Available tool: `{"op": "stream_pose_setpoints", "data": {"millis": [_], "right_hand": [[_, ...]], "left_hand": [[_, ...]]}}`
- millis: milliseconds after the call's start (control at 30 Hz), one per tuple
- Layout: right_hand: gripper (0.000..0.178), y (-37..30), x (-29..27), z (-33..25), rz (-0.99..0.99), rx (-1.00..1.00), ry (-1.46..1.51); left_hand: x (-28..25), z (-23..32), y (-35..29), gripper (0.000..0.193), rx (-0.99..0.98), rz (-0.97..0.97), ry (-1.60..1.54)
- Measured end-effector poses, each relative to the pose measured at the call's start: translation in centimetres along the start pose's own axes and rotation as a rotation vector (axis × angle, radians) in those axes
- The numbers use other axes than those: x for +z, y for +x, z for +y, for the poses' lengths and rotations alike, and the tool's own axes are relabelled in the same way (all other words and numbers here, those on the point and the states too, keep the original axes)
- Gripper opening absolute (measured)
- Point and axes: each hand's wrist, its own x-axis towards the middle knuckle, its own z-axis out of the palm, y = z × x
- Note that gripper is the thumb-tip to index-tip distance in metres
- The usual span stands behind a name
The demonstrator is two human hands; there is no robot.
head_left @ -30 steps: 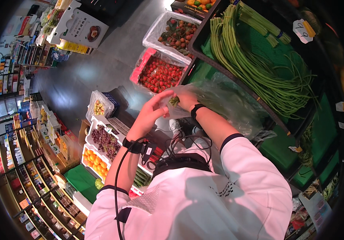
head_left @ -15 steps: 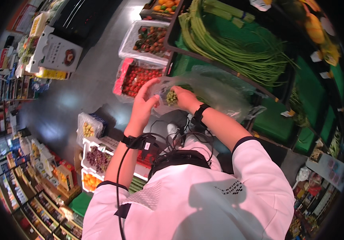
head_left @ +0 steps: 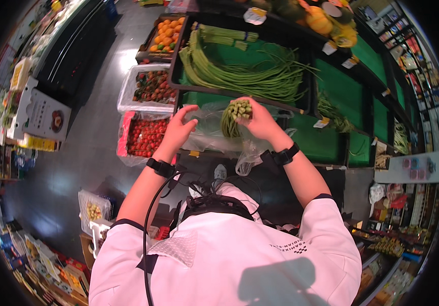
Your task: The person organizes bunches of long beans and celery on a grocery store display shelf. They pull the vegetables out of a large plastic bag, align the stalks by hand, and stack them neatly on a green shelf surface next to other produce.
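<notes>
My right hand (head_left: 260, 120) is closed around a bunch of long green stems (head_left: 231, 122); their pale cut ends face up and the lengths hang down. A clear plastic bag (head_left: 207, 131) lies crumpled below and left of the bunch, with a loose part (head_left: 248, 162) drooping under my right wrist. My left hand (head_left: 179, 129) is at the bag's left side, thumb and fingers apart; whether it touches the film I cannot tell. Beyond both hands, more long green stems (head_left: 240, 76) are spread in a black-rimmed tray with a green base, where shorter tied bundles (head_left: 224, 34) lie at the back.
Boxes of cherry tomatoes (head_left: 148, 137), dark red fruit (head_left: 153, 86) and oranges (head_left: 167, 33) line the stand's left side. Green bins (head_left: 316, 137) extend right, with pumpkins (head_left: 319, 20) behind. Cables hang at my waist. A white carton (head_left: 41, 115) stands across the aisle.
My right hand has brought the stems up out of the plastic bag and slightly right, turning their cut ends upward. The bag has slumped. My view has shifted right along the stand.
</notes>
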Motion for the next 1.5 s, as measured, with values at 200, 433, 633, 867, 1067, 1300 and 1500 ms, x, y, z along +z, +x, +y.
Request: {"op": "stream_pose_setpoints", "data": {"millis": [200,433,633,867,1067,1300,1500], "right_hand": [[0.041,-0.8,-4.5,-6.9,0.110,-0.137,0.101],[0.035,0.3,-7.7,-9.6,0.153,-0.301,0.198],[0.035,2.3,-8.4,-10.8,0.020,-0.341,0.310],[0.040,4.0,-9.2,-10.1,-0.072,-0.435,0.499],[0.043,2.1,-9.3,-3.8,0.179,-0.370,0.241],[0.032,-0.3,-6.3,11.5,-0.484,-0.300,-0.608],[0.047,-0.7,-2.6,17.7,-0.481,-0.084,-0.768]], "left_hand": [[-0.6,-1.0,4.6,0.047,0.126,0.053,0.289],[2.2,6.5,3.3,0.080,0.107,0.310,1.310],[6.7,12.2,5.4,0.089,0.651,0.055,0.897],[11.3,13.6,10.2,0.053,0.407,-0.056,0.200],[12.0,14.5,11.0,0.029,0.311,0.202,0.181],[11.2,21.0,10.3,0.013,0.300,0.335,0.067],[9.3,24.6,8.7,0.018,0.346,0.396,0.082]]}}
